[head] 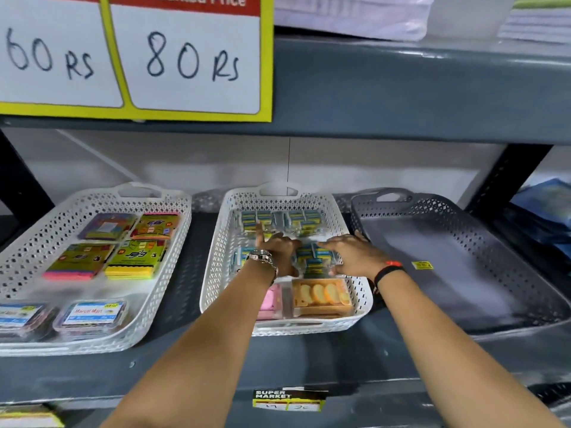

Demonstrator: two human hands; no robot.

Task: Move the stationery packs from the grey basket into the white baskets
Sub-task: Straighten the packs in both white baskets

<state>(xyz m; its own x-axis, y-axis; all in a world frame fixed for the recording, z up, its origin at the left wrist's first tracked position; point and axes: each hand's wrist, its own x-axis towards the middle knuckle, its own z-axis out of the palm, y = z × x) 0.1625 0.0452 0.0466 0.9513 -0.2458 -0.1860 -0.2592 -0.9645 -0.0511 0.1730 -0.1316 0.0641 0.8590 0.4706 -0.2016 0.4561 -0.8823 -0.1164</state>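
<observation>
Both my hands reach into the middle white basket (216,257). My left hand (279,248) rests on the blue-and-yellow stationery packs (313,257) with one finger pointing up. My right hand (349,253) lies flat on the same packs, fingers spread toward the left. More such packs (279,219) fill the back of that basket. An orange pack (321,296) and a pink pack (273,301) lie at its front. The grey basket (457,273) on the right holds only a small yellow label (421,265). The left white basket (37,245) holds sticky-note packs (133,257).
All three baskets stand on a grey metal shelf (309,359). Yellow price signs (191,57) hang from the shelf above. Clear boxes (91,313) sit at the front of the left basket. A black upright (506,180) stands at the right, with blue items (543,211) beyond it.
</observation>
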